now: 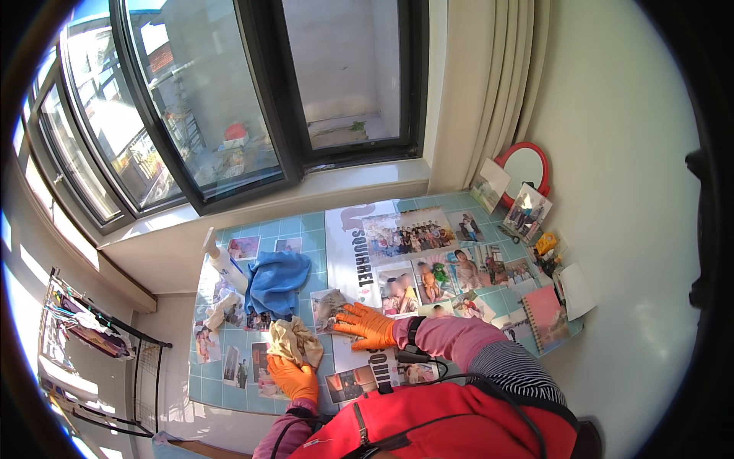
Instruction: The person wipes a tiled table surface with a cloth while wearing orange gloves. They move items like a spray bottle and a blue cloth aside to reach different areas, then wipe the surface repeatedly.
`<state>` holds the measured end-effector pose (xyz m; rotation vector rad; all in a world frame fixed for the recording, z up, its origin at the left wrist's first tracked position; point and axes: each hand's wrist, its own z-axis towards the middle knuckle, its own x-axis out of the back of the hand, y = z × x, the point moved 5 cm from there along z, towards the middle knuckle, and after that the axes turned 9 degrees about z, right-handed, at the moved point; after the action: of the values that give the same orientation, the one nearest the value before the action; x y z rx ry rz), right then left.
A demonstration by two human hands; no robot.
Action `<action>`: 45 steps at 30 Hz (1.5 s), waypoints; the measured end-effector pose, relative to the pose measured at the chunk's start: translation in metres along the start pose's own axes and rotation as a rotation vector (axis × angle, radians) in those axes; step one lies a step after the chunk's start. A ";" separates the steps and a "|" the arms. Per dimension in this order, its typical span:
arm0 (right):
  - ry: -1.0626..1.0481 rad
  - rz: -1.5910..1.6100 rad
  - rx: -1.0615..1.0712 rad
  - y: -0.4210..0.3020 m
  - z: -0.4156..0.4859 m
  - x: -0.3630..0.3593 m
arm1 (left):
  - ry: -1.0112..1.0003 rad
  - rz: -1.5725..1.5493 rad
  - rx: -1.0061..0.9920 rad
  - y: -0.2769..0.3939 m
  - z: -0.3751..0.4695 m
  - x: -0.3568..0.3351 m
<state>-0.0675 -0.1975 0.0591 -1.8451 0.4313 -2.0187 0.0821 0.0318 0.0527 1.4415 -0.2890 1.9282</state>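
Observation:
Both my hands wear orange rubber gloves. At the table's near edge my left hand (293,378) has its fingers at a crumpled beige cloth (295,341) and appears to hold its lower edge. My right hand (370,328) lies to the right, palm down with fingers spread. Its fingertips rest at a crumpled grey cloth (331,305), which partly covers a photo; whether they grip it is hidden. A folded blue cloth (275,281) lies further back, beside a white pump bottle (225,261). A smaller whitish cloth (221,311) sits left of it.
Many photos cover the teal tiled-pattern tabletop (200,381), including a large group photo (410,232). On the right stand a red-framed mirror (524,166), propped pictures, a yellow object (546,243) and a pink spiral notebook (545,324). Windows (212,97) border the back; a drying rack (137,378) is left.

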 end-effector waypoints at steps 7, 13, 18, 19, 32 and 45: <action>0.329 -0.146 -0.519 0.052 -0.185 0.043 | -0.012 -0.040 0.009 -0.001 0.000 0.000; 0.645 -0.302 -1.061 0.075 -0.342 0.057 | -0.061 -0.026 0.019 -0.001 0.000 0.001; 0.708 -0.413 -1.449 0.083 -0.350 0.047 | -0.105 0.027 0.029 0.001 0.002 0.001; 0.710 -0.390 -1.576 0.087 -0.339 0.046 | -0.116 0.032 0.029 0.001 0.002 0.001; 0.005 -0.060 -0.420 -0.028 -0.067 -0.001 | 0.016 -0.023 0.000 -0.006 0.001 -0.010; 0.118 -0.060 -0.434 0.000 -0.166 0.024 | 0.029 -0.059 -0.035 -0.009 -0.001 -0.009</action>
<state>-0.2344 -0.2124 0.0643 -1.9998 0.9201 -2.2146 0.0883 0.0354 0.0422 1.3830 -0.2622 1.8859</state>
